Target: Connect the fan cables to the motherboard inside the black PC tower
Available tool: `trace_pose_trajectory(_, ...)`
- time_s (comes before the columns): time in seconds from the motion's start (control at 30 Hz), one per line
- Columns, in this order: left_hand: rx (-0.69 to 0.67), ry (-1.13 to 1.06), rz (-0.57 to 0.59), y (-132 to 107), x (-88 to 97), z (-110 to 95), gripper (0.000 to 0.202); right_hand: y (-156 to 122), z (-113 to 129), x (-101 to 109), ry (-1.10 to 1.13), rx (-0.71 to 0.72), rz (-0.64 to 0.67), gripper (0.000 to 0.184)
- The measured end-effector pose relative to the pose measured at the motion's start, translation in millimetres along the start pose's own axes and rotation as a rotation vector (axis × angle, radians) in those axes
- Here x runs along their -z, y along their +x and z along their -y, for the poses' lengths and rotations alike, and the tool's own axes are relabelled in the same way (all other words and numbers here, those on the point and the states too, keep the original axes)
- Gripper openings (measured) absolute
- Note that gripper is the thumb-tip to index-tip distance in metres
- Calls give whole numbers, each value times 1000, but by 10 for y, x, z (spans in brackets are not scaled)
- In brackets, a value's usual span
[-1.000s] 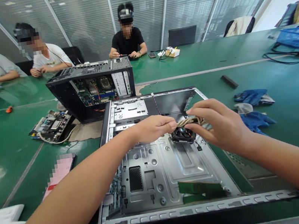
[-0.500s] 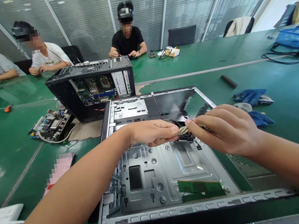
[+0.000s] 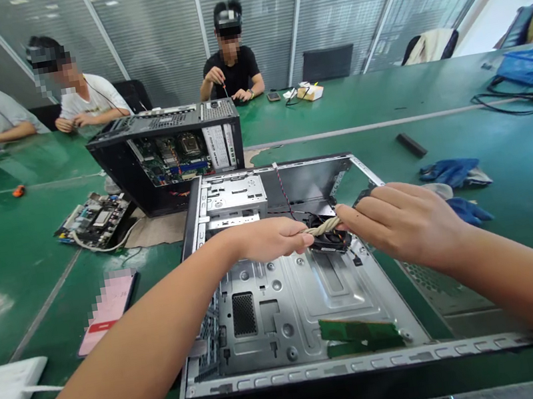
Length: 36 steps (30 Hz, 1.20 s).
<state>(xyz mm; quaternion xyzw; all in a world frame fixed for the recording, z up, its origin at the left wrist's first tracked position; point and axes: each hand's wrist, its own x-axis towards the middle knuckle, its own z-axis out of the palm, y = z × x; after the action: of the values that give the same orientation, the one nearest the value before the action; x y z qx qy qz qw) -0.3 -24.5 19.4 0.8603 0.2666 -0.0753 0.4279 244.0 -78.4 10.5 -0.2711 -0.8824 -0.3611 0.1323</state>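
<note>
A beige twisted cable (image 3: 325,226) is stretched between my hands above an opened computer case (image 3: 280,352). My left hand (image 3: 275,237) pinches its left end, and my right hand (image 3: 401,222) is closed around its right end. Just below the cable, a black cooling fan (image 3: 329,243) with thin wires lies in the case, partly hidden by the cable and my fingers. Two green memory sticks (image 3: 358,330) rest on the bare metal floor of the case, near its front edge. A thin dark red wire (image 3: 284,190) with a white plug rises behind my left hand.
A second computer case (image 3: 116,176) stands upright behind, left of centre. To the left are a loose motherboard (image 3: 98,219), a pink phone (image 3: 111,305) and a white adapter (image 3: 3,389). Blue gloves (image 3: 454,173) lie at right. Across the table sit several people.
My hands have moved slightly apart, so more of the twisted cable shows between them. The person opposite has raised one hand, holding a thin tool.
</note>
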Motion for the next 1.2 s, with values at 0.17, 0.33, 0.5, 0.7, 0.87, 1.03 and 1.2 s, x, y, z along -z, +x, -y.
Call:
trace_pose_trajectory(0.17, 44, 260, -143, 57, -30, -24, 35, 12, 38, -81, 248, -215, 247, 37)
trace_pose_trajectory(0.33, 136, 450, -195, 72, -49, -35, 44, 87, 58, -72, 667, -486, 471, 44)
trace_pose_trajectory(0.5, 198, 554, -259, 88, -77, -38, 45, 124, 69, -101, 1092, -832, 567, 44)
trace_pose_trajectory(0.7, 199, 592, -296, 86, -70, 2, 39, 132, 98, -165, 1363, -1039, 599, 45)
trace_pose_trajectory(0.87, 70, 434, -265, 59, -4, 31, 32, 138, 109, -138, 911, -784, 449, 39)
trace_pose_trajectory(1.03, -15, 320, -198, 59, 39, 39, 25, 81, 159, -150, 710, -681, 394, 28)
trace_pose_trajectory(1.2, 37, 364, -211, 80, 27, 59, 26, 67, 170, -195, 813, -708, 432, 27)
